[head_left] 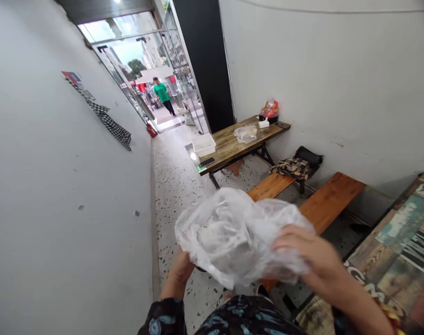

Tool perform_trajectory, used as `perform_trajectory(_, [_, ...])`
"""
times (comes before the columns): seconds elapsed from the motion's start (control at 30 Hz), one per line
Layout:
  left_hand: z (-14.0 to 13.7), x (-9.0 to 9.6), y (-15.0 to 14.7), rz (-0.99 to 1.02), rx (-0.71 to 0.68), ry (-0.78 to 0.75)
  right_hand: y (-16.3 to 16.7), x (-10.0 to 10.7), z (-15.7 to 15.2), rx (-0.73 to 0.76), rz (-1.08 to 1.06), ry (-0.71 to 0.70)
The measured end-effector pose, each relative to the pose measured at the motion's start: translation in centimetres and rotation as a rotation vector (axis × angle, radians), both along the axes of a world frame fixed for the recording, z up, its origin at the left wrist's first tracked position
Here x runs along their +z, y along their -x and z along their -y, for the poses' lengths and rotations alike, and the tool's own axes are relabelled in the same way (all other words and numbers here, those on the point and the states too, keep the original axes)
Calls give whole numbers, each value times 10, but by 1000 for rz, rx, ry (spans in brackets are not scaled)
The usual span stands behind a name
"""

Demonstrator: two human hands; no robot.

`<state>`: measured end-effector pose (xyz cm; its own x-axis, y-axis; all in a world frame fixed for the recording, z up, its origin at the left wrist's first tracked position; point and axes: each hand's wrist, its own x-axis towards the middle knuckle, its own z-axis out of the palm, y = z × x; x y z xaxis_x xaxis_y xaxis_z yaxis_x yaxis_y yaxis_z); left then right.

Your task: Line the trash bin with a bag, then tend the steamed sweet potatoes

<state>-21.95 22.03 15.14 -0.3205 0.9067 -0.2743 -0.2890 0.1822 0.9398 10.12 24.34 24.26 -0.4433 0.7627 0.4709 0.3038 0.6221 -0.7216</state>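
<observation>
A white translucent plastic bag [229, 237] is held up in front of my body, over the floor. Something pale shows faintly inside it, too veiled to name. My left hand [184, 264] holds the bag from its lower left side, the fingers hidden behind the plastic. On the other side, my right hand [307, 246] grips the bunched film, its fingers a little blurred by motion.
Ahead stands a wooden table [232, 142] bearing a white plastic tub [204, 145], a phone [206, 162] and another clear bag [245, 134]. Wooden benches [332, 200] and a printed tabletop [389, 260] lie to the right. A person in green [162, 93] is near the glass doorway.
</observation>
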Motion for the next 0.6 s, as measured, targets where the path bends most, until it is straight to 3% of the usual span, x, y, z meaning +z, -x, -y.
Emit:
perform_trajectory(0.07, [-1,2,-3,19,-34,-12,22,-13,-7,167,322,35])
perform_trajectory(0.13, [-2,3,-3,34,-48,-31,27,-31,-18,72,569,29])
perform_trajectory(0.2, [-2,3,-1,40,-42,-62,14,-45,-29,-108,664,-21])
perform_trajectory(0.3, [1,4,2,22,-35,-97,-24,-45,-34,-392,490,-171])
perform_trajectory(0.4, [2,8,1,-17,-49,-112,-46,-14,-17,-479,135,-240])
perform_trajectory(0.47, [0,11,-3,-32,-48,-118,-40,11,4,-366,-43,-204])
perform_trajectory(0.53, [-4,14,-7,-36,-41,-124,-20,30,21,-90,-106,-105])
perform_trajectory(0.6, [-9,17,-10,-40,-41,-127,5,34,31,225,-73,48])
